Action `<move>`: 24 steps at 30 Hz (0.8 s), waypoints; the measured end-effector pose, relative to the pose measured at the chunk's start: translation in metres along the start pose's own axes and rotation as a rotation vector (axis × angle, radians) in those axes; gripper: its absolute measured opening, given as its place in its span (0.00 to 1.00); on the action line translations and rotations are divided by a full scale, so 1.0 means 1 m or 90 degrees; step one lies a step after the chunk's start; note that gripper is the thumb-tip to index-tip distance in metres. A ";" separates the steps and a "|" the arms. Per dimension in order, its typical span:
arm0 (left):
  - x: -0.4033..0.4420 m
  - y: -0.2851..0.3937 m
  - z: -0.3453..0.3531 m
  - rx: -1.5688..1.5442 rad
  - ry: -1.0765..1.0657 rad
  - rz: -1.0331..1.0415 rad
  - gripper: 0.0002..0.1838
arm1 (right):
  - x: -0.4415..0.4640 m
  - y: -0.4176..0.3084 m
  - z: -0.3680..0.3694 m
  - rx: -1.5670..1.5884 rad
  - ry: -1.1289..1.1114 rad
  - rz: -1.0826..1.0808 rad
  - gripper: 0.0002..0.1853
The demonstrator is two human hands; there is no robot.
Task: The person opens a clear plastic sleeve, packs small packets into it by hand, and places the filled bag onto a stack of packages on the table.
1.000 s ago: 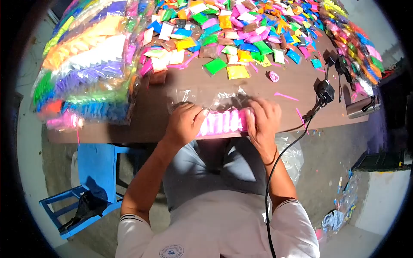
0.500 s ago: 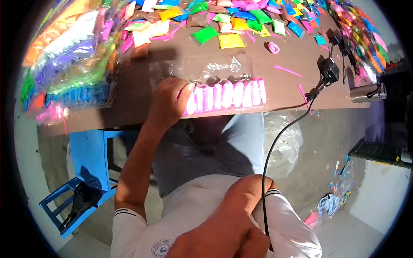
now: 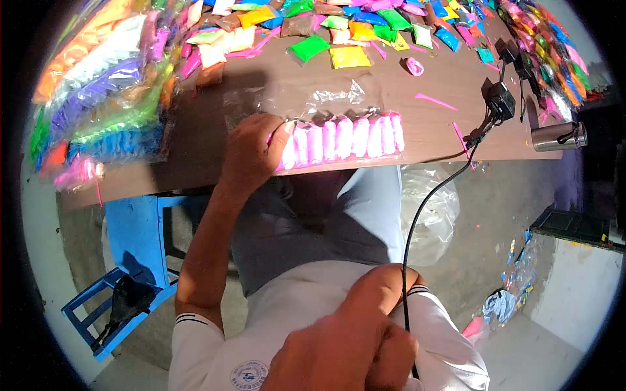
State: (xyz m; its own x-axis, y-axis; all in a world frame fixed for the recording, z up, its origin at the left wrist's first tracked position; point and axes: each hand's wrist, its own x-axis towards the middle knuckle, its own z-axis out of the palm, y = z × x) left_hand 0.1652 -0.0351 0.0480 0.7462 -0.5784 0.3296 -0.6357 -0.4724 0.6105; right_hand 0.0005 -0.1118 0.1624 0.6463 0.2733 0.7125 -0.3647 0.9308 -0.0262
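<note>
A row of several pink packets (image 3: 342, 140) lies in a clear plastic bag (image 3: 339, 94) along the table's front edge. My left hand (image 3: 256, 146) is closed on the left end of this bag, thumb against the end packet. Away from the table, my right hand (image 3: 345, 352) is raised close to the camera in front of my shirt. Its fingers are curled, and whatever they might hold is hidden.
Colourful packets (image 3: 352, 57) are heaped at the back of the table (image 3: 215, 150). Filled bags (image 3: 104, 78) lie left, others (image 3: 551, 52) right. A black cable (image 3: 417, 221) runs from adapters (image 3: 501, 101) past my right arm. A metal flask (image 3: 559, 135) and blue chair (image 3: 134, 228) are visible.
My right hand has left the right end of the pink row and come back towards my chest. My left hand stays at the left end. The camera view has tilted down.
</note>
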 end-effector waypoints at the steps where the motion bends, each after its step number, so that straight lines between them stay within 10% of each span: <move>1: 0.000 -0.002 -0.002 0.002 0.003 0.000 0.10 | -0.006 -0.003 -0.007 -0.035 0.022 -0.004 0.09; 4: 0.003 -0.003 0.000 -0.002 0.002 0.033 0.10 | -0.048 -0.012 -0.029 -0.229 0.210 0.047 0.08; 5: 0.004 -0.002 -0.001 -0.009 -0.018 0.030 0.10 | -0.069 -0.024 -0.024 -0.283 0.405 0.258 0.06; 13: 0.005 -0.005 -0.001 -0.050 0.006 0.052 0.11 | -0.267 -0.114 0.046 -0.912 0.677 0.834 0.12; 16: 0.005 -0.008 0.002 -0.055 0.040 0.075 0.11 | -0.191 -0.129 0.092 -1.072 1.043 0.436 0.07; 18: 0.003 -0.008 0.002 -0.047 0.033 0.070 0.11 | -0.152 -0.130 0.083 -1.357 0.926 0.145 0.06; 24: 0.003 -0.010 0.000 -0.032 -0.019 0.055 0.12 | -0.041 -0.149 -0.026 -1.852 0.166 0.349 0.23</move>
State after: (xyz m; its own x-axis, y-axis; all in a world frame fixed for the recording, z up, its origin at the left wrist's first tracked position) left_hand 0.1737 -0.0316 0.0428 0.6829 -0.6348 0.3616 -0.6858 -0.3864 0.6167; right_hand 0.0457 -0.2553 0.1194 0.8937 0.2116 0.3957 0.3130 -0.9258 -0.2118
